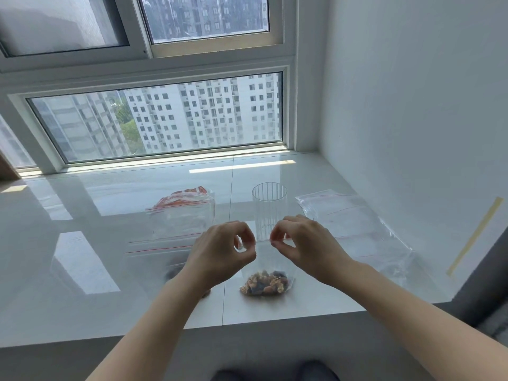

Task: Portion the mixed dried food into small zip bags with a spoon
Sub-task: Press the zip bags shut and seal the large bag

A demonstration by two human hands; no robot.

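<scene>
A small clear zip bag [266, 283] stands upright near the sill's front edge, its bottom filled with mixed nuts and dried fruit. My left hand [222, 251] pinches the bag's top edge at the left corner. My right hand [305, 243] pinches the same top edge at the right corner. Just behind the hands stands an empty ribbed clear glass [269, 210]. No spoon is in view.
Several clear zip bags with red seal lines [176, 224] lie left of the glass, one with orange-red contents [189, 196] behind them. A large clear bag [354, 229] lies at the right, near the wall. The white sill [82, 243] ends at a front edge below the bag.
</scene>
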